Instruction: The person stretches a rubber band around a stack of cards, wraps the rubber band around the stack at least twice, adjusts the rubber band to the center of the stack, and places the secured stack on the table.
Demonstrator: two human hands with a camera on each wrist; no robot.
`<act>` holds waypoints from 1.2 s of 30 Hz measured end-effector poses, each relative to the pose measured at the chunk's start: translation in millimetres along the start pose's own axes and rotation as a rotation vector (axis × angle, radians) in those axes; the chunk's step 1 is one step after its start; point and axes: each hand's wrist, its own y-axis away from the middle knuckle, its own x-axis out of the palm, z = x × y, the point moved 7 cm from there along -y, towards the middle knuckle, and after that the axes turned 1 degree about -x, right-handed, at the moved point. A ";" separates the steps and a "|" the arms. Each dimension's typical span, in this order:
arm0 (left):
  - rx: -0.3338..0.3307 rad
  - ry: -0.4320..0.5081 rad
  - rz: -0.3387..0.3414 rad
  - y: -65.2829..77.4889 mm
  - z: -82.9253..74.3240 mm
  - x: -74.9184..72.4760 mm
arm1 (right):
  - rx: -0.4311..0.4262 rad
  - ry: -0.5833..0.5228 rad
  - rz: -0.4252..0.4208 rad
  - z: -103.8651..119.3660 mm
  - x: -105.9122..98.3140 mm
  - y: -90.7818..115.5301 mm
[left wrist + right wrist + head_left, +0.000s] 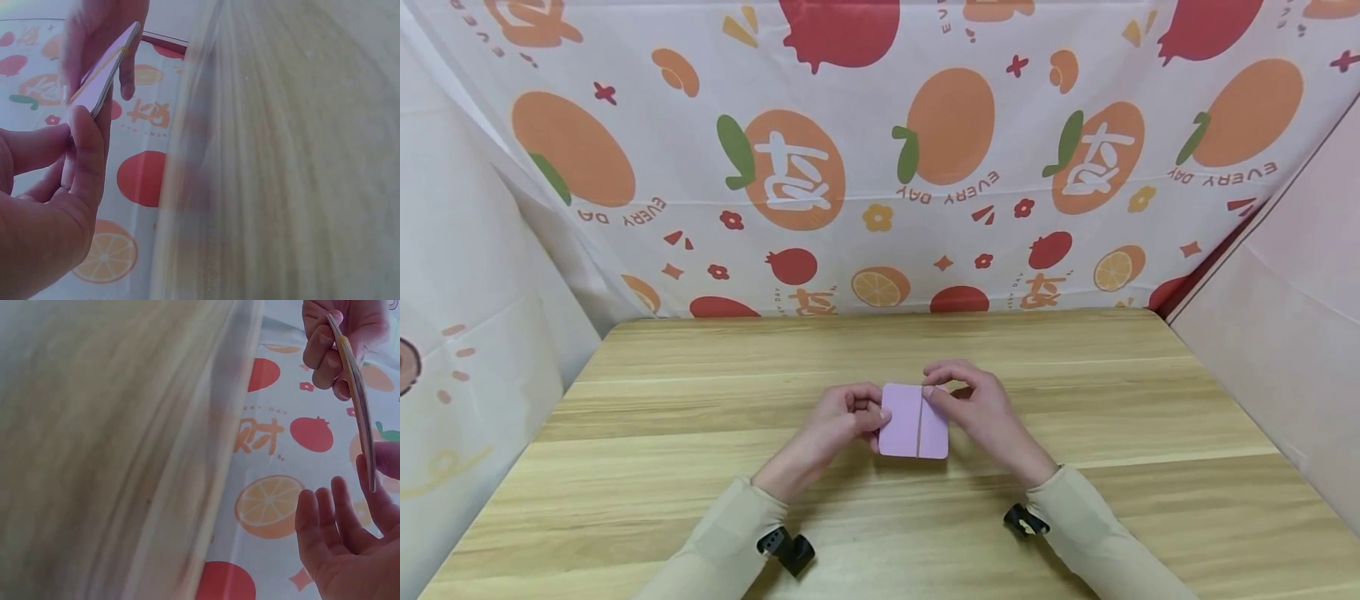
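Observation:
A thin stack of light purple cards (898,422) with rounded corners is held above the wooden table, between both hands. A narrow rubber band (919,429) runs from its top edge to its bottom edge, right of the middle. My left hand (842,417) pinches the left edge, thumb on the face and fingers behind. At the top right, my right hand (981,408) has its thumb on the face beside the band and its index finger behind. In the right wrist view the stack (361,412) appears edge-on, layered and slightly bowed, and the other right fingers stand spread.
The wood-grain table (700,408) spreads around both hands. Behind it hangs a white cloth (865,92) printed with fruit, and pale cloths close off the left and right sides. Small black devices (786,550) are attached at both sleeves.

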 end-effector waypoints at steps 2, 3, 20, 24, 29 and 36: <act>0.001 -0.007 0.010 0.0 0.0 1.8 | 0.001 -0.006 0.005 -0.3 -0.4 0.1; 0.000 -0.008 0.014 -0.3 0.5 2.4 | 0.002 -0.012 0.009 -1.0 -0.3 0.1; 0.076 -0.125 0.070 4.6 -3.2 14.9 | 0.043 -0.037 0.109 -9.2 6.6 1.7; 0.072 -0.118 0.070 3.3 0.0 15.0 | 0.056 -0.031 0.118 -9.1 7.8 2.0; 0.055 -0.103 0.066 2.0 2.6 13.7 | 0.069 -0.028 0.113 -10.1 8.4 2.3; 0.049 -0.089 0.073 0.3 3.5 13.3 | 0.078 -0.012 0.106 -11.5 8.4 1.4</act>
